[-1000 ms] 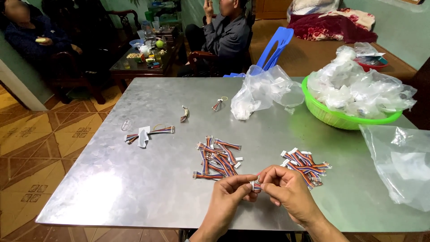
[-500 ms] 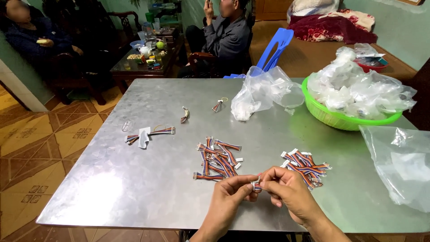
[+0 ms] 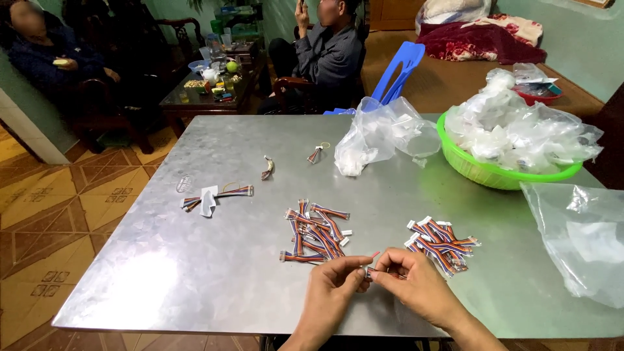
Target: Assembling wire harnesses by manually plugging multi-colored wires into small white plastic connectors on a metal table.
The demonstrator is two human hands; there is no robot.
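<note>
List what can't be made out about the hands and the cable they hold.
- Cable, head view: mostly hidden by the fingertips of the left hand and right hand; its length and connector ends cannot be told.
- Each hand's grip: pinched on the cable, but finger contact is too small to see.
- Right forearm: cut off by the bottom edge.
- Green basket: its bags' contents are blurred by plastic.

Stripes of red, blue and orange with white ends are seen on the wires [image 3: 316, 232]. The worktop [image 3: 195, 273] is coloured shiny grey. The basket [image 3: 484, 172] is coloured bright green, and the chair [image 3: 400, 68] blue. The bags [image 3: 380, 133] are see-through white. Yellow and brown patterned tiles are seen on the floor [image 3: 39, 208].
</note>
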